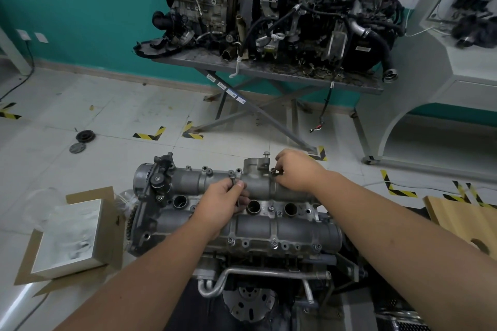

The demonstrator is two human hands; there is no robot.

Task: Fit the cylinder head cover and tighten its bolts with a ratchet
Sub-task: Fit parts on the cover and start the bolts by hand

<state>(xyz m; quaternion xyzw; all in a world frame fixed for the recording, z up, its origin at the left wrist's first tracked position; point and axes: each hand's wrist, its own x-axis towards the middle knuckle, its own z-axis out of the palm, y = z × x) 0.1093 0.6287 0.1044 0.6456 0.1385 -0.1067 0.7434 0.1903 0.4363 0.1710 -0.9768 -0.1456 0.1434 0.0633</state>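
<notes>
The grey aluminium cylinder head cover [282, 226] lies on the engine in front of me, with round plug wells down its middle. My left hand [219, 203] rests over the centre of the cover and pinches a long bolt [233, 183] between thumb and fingers. My right hand [295, 169] is at the cover's far edge, its fingertips pinching a bolt head [273, 171] that sits in a hole there. Another bolt [266, 154] stands upright just behind. Several bolts sit along the near edge [274, 243]. No ratchet is in view.
A cardboard box [70, 234] with white foam stands to the left of the engine. A wooden board [465, 217] lies at the right. Beyond, a second engine [282, 8] sits on a grey stand. Two round metal parts [82, 140] lie on the tiled floor.
</notes>
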